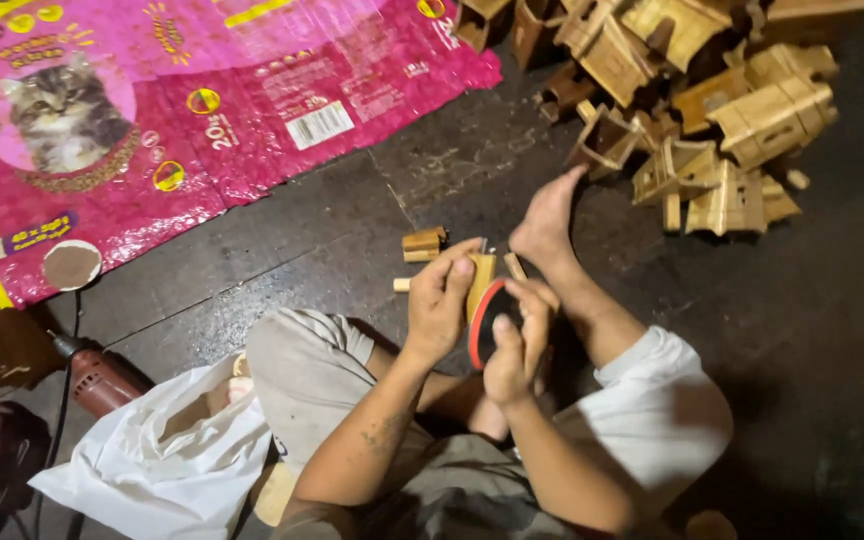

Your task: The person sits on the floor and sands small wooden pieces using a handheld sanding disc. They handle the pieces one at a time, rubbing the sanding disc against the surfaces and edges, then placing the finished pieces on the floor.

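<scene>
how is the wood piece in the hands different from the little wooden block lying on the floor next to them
The wood piece is gripped by the left hand and stands upright against a red-rimmed black disc at the right hand; the small block lies loose on the dark floor, untouched. The held piece looks taller and narrower, the block short and squat. Both are pale, yellowish wood, like the pile of wooden pieces beyond the foot.

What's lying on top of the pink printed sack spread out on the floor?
On the pink sack only a round brown disc shows, near its lower left corner. The floor beneath the sack is covered. Both hands work away from it.
</scene>
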